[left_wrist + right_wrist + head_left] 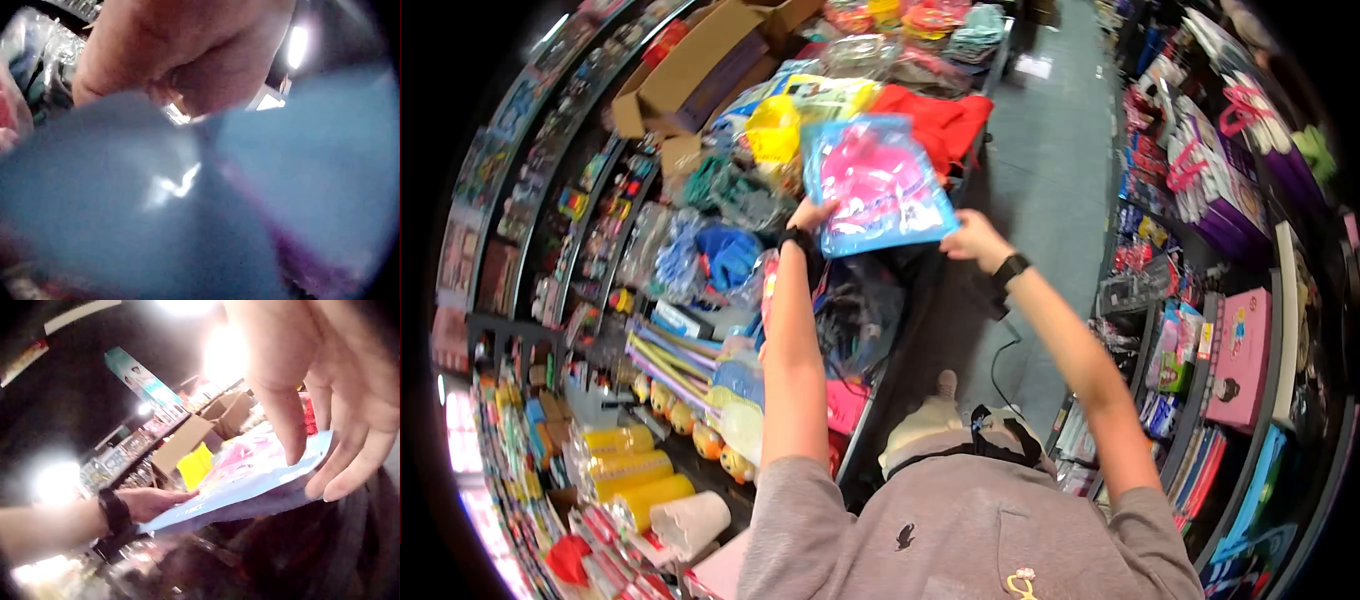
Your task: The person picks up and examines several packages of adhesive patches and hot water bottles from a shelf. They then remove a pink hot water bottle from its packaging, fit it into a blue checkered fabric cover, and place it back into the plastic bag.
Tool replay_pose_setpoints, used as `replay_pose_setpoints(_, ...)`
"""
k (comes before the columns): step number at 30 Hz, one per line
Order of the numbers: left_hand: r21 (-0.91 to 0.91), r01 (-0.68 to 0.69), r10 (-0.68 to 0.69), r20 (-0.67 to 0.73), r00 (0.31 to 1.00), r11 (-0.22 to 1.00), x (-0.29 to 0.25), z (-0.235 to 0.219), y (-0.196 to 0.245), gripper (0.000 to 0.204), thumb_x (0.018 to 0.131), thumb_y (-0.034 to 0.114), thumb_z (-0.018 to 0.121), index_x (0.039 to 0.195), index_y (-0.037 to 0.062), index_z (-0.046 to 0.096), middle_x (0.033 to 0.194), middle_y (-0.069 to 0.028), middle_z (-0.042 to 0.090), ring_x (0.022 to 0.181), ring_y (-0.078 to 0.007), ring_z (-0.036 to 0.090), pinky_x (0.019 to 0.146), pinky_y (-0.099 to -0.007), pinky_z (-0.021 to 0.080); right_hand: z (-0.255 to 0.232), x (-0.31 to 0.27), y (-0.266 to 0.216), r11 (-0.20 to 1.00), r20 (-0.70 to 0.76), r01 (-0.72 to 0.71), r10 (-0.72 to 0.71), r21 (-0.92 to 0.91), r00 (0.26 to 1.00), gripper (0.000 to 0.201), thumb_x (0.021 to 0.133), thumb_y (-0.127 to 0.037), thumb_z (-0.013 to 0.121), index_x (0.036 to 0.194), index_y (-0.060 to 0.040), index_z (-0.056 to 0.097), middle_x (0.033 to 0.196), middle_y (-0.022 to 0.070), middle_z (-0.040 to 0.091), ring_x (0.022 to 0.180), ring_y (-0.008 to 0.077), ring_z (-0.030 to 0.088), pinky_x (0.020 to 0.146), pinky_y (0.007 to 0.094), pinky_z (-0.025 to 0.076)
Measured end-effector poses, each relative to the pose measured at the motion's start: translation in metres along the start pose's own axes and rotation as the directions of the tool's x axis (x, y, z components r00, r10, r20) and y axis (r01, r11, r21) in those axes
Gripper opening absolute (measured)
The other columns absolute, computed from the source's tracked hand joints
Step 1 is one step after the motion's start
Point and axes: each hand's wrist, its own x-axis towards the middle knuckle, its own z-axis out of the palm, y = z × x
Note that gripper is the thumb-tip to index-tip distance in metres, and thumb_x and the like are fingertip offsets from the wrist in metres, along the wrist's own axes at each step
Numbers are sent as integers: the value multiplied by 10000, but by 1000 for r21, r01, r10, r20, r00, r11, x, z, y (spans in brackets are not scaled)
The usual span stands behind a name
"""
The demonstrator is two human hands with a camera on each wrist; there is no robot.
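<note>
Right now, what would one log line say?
left hand: holds blue-edged packet | right hand: pinches its corner | grip: two-handed

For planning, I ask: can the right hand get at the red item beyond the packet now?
Probably not right away: the right hand pinches the blue packet by its edge. Otherwise the way looks free: the red item shows uncovered on its right.

The packet (880, 190) spans from the left hand (812, 214), at its left edge, to the right hand (978, 242), at its near right corner. Bagged goods (735, 200) lie left of the left hand, a cardboard box (698, 72) farther ahead. Shelving (1246, 475) stands right of the right hand.
</note>
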Motion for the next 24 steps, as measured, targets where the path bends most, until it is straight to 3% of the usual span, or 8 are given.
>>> replay_pose_setpoints(2,747,399,-234,-323,917,531,-10,27,-7,996,682,406,810,1350,-97,269,1097,-216,635,959,-302,645,830,-387,511,8,-18,37,978,-86,-91,109,188,990,305,800,-164,662,1073,-56,577,914,70,639,795,167,643,680,283,531)
replay_pose_setpoints(3,647,423,-371,-225,901,635,-17,35,12,1164,636,412,810,1375,-146,104,1176,-309,568,1089,-382,585,890,-405,488,6,-41,55,932,-95,-123,164,342,982,303,817,-192,655,1078,-60,577,944,79,645,822,175,647,699,293,532)
replay_pose_setpoints(8,838,49,-316,150,937,543,-4,22,29,859,733,282,738,1456,207,281,1336,-175,492,1148,-382,508,952,-513,401,-53,-164,125,886,-52,-267,308,379,950,299,886,-257,588,1127,-79,567,1043,100,655,947,189,647,825,317,503)
replay_pose_setpoints(10,955,-251,-188,279,942,156,-21,38,64,794,689,416,760,1379,227,417,1265,-137,543,1198,-367,457,919,-534,411,-85,-227,148,832,-254,-253,416,494,873,273,889,-229,573,1118,-80,563,998,84,665,907,165,651,799,300,501)
replay_pose_setpoints(11,840,-527,18,530,848,130,-7,23,29,782,662,476,758,1325,169,479,1250,-180,541,1179,-381,472,929,-534,402,-98,-256,158,817,-393,-150,419,557,818,269,891,-218,566,1119,-76,559,993,80,667,907,164,651,796,303,503)
replay_pose_setpoints(17,786,-292,-288,503,815,546,13,25,18,644,716,282,761,1246,17,511,1132,-223,584,1092,-375,541,919,-408,442,-138,-410,156,897,-959,424,0,126,284,146,916,-74,543,1041,-5,574,912,78,662,792,131,646,678,254,518)
replay_pose_setpoints(21,801,-270,-398,521,755,534,7,37,32,392,819,278,694,1073,-9,612,827,-135,663,775,-202,609,711,-351,483,-130,-508,48,680,-699,-504,-689,-532,-191,216,829,-28,618,1044,-42,603,1001,117,652,915,244,636,774,337,495)
replay_pose_setpoints(24,903,-200,-568,399,720,381,-32,93,114,379,849,333,658,995,-18,652,748,-85,648,688,-145,573,617,-326,469,-155,-570,45,507,-582,-793,-775,-339,-246,301,804,-83,640,1095,-27,593,1161,147,598,1135,329,533,972,425,394)
